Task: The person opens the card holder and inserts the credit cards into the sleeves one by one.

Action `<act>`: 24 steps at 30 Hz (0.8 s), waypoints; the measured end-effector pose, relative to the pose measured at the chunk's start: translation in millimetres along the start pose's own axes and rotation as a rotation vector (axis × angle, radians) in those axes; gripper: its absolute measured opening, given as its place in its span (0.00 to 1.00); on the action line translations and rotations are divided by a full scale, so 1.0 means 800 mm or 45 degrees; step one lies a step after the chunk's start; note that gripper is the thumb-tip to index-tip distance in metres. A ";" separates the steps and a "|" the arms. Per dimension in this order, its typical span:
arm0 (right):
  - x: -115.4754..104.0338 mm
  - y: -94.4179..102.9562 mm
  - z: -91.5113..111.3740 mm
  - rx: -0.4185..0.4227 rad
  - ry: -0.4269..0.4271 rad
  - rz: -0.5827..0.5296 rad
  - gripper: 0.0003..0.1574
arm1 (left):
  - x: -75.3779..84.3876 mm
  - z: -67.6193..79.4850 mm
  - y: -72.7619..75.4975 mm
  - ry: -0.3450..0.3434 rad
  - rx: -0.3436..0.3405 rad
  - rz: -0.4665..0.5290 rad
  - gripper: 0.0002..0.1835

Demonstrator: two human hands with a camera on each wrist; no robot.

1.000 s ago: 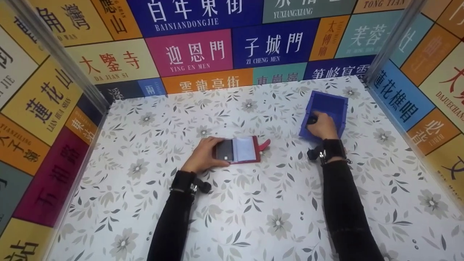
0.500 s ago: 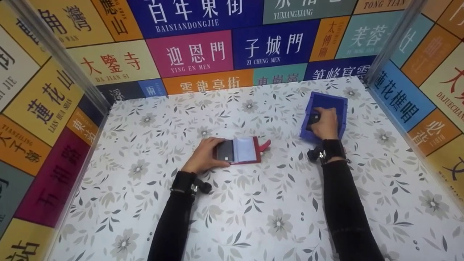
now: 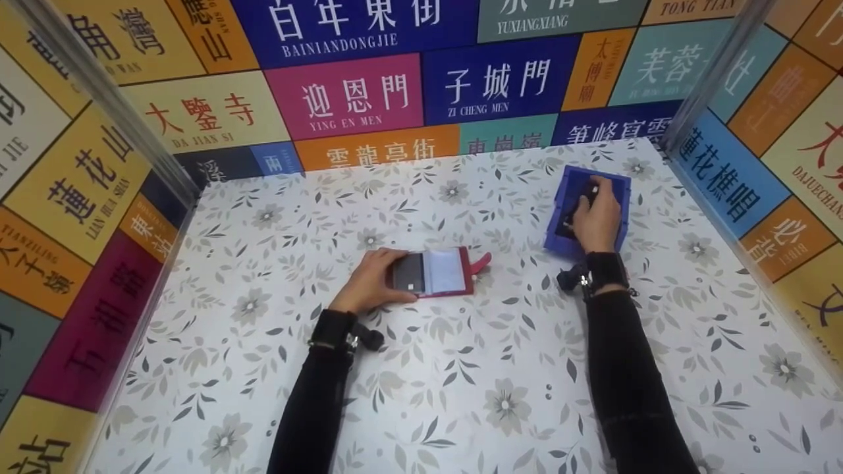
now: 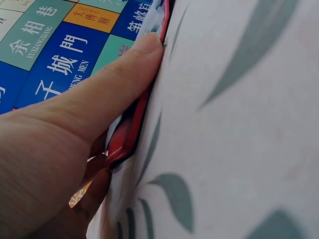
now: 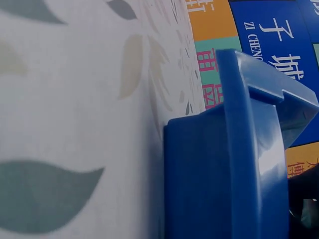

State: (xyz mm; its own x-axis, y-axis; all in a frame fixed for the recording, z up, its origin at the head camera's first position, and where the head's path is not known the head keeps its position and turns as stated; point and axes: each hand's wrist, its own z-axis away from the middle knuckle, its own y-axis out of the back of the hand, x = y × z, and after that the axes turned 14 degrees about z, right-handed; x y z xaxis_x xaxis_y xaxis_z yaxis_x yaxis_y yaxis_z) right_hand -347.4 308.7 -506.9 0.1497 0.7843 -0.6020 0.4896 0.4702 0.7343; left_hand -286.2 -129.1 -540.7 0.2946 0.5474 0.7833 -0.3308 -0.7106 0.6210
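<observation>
A small red card holder (image 3: 469,280) lies spread open on the table, with clear sleeves and a black card (image 3: 409,273) with a small pale square on its left side. My left hand (image 3: 370,283) grips the left part of the holder, thumb at the near edge and fingers at the far one. In the left wrist view the thumb presses along the holder's red edge (image 4: 130,132). Inside the blue plastic bin (image 3: 554,242), my right hand (image 3: 599,220) pinches a black card (image 3: 583,204) with a small pale patch. The fingers partly cover it.
A white leaf-and-flower cloth (image 3: 421,395) covers the table. Panels with coloured place-name signs (image 3: 359,92) stand along the back and both sides. In the right wrist view the bin's rim (image 5: 249,149) hides the right hand.
My right hand has shifted slightly within the bin, and the black card in it has tipped more upright towards the far side. The left hand and the card holder have stayed put.
</observation>
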 end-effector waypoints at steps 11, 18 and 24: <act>-0.018 0.020 0.000 0.133 -0.207 -0.416 0.21 | -0.002 0.000 0.000 -0.008 -0.001 0.008 0.52; -0.040 0.011 0.009 0.134 -0.215 -0.651 0.15 | -0.002 0.000 0.000 -0.020 0.007 0.005 0.52; -0.076 -0.016 0.031 0.098 -0.037 -0.630 0.14 | 0.001 0.000 0.001 -0.020 -0.012 0.000 0.53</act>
State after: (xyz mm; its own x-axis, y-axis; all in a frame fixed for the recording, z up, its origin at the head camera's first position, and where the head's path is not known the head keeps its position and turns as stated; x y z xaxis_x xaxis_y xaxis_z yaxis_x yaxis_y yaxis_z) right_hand -341.5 245.0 -487.9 -0.0928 0.4626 -0.8817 0.5696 0.7509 0.3340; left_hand -286.1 -129.6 -539.4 0.3087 0.5401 0.7830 -0.3393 -0.7065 0.6211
